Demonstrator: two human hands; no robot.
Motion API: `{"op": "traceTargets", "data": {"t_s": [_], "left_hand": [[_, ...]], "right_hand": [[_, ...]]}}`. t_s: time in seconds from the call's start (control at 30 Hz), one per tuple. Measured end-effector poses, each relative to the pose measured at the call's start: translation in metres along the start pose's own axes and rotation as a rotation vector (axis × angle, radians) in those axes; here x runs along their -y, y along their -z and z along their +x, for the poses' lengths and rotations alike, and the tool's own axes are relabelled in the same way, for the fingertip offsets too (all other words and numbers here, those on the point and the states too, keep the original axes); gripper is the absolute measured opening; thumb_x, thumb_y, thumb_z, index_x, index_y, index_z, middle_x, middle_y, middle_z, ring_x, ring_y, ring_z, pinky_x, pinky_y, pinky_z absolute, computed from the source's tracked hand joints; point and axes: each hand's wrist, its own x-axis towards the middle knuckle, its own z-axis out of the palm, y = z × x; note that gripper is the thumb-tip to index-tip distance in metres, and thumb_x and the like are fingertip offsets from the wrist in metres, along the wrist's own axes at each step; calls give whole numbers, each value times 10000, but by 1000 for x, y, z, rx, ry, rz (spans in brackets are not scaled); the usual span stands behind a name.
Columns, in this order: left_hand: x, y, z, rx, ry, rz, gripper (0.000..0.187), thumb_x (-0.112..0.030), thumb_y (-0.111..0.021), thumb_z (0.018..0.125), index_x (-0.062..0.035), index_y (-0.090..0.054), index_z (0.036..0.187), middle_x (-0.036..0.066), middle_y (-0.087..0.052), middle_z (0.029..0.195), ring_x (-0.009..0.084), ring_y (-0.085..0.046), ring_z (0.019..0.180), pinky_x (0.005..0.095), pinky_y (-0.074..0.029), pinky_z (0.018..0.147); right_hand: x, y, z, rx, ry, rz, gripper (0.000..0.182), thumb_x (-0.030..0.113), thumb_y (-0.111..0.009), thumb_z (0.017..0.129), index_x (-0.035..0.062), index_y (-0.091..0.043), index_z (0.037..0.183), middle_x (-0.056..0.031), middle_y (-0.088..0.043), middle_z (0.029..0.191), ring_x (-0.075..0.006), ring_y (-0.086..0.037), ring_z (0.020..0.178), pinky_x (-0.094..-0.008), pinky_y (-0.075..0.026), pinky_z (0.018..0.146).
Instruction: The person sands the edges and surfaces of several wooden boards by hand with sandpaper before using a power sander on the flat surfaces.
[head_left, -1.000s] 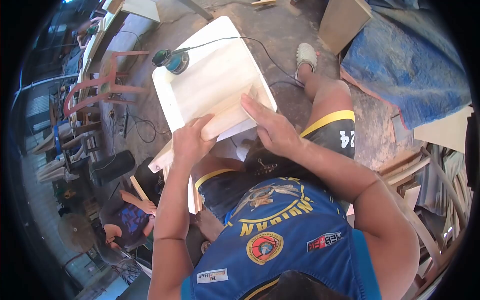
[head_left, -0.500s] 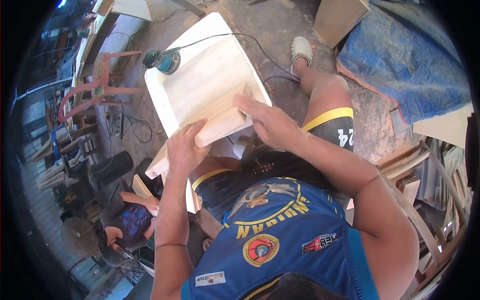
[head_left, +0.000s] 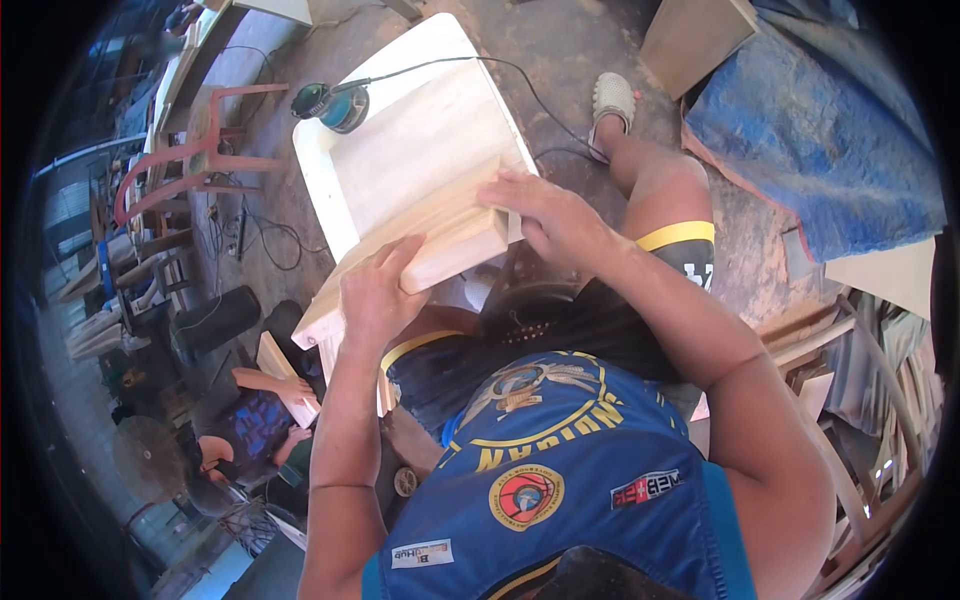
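A thick pale wooden board (head_left: pixel 455 240) lies slantwise across the near part of a white-edged work surface (head_left: pixel 325 185). My left hand (head_left: pixel 380 295) is closed around the board's near edge, thumb on the front face. At the board's right end, my right hand (head_left: pixel 560 215) grips the corner with its fingers over the top; its thumb is partly hidden. A teal orbital sander (head_left: pixel 345 108) rests on the far left corner of the surface, and its black cord runs across to the right.
A red plastic chair (head_left: pixel 205 160) stands at left, with loose cables on the floor. Another person (head_left: pixel 245 435) holds a piece of wood at lower left. A blue tarp (head_left: pixel 810 130) covers something at right, near a plywood panel (head_left: pixel 695 40). Wood pieces (head_left: pixel 880 375) are stacked at lower right.
The board has tipped, so more of its top and right end show. My right hand has shifted slightly right and its fingers now lie over the corner. My left hand keeps its hold.
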Motion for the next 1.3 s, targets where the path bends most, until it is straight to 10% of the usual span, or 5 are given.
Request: {"op": "traceTargets", "data": {"t_s": [0.27, 0.53, 0.67, 0.87, 1.3], "left_hand": [[5, -1, -5, 48, 31, -15, 575, -208, -766, 698, -194, -667, 1265, 86, -703, 1193, 321, -697, 995, 434, -559, 815], [5, 0, 0, 81, 46, 36, 547, -236, -766, 717, -213, -663, 1254, 74, -703, 1203, 310, -695, 1005, 442, -555, 791], [8, -3, 0, 85, 50, 5, 546, -238, -773, 720, -204, -665, 1254, 84, -703, 1202, 316, -693, 1013, 439, -555, 813], [7, -2, -1, 70, 37, -22, 573, -204, -790, 698, -165, -670, 1257, 105, -700, 1210, 328, -691, 1027, 423, -551, 865], [10, 0, 3, 92, 43, -17, 604, -183, -820, 656, -159, -685, 1244, 96, -695, 1233, 299, -700, 1026, 395, -564, 864]], "right_hand": [[32, 9, 0, 22, 100, 94, 631, -108, -473, 782, 123, -590, 1358, -187, -605, 1349, -406, -514, 1322, -450, -454, 1085], [8, -6, 11, 116, -399, 26, 505, -41, -462, 905, 78, -548, 1389, -217, -568, 1391, -379, -564, 1265, -435, -471, 1062], [8, -10, -3, -43, -106, -16, 505, -21, -462, 916, 65, -520, 1410, -226, -555, 1405, -381, -568, 1259, -437, -478, 1048], [-115, -67, 22, 10, -381, -100, 552, -67, -480, 888, 59, -495, 1424, -265, -516, 1429, -409, -554, 1268, -477, -477, 1019], [-109, -63, 31, 21, -437, -154, 517, -36, -452, 904, 30, -512, 1413, -247, -521, 1435, -367, -401, 1431, -441, -378, 1156]]}}
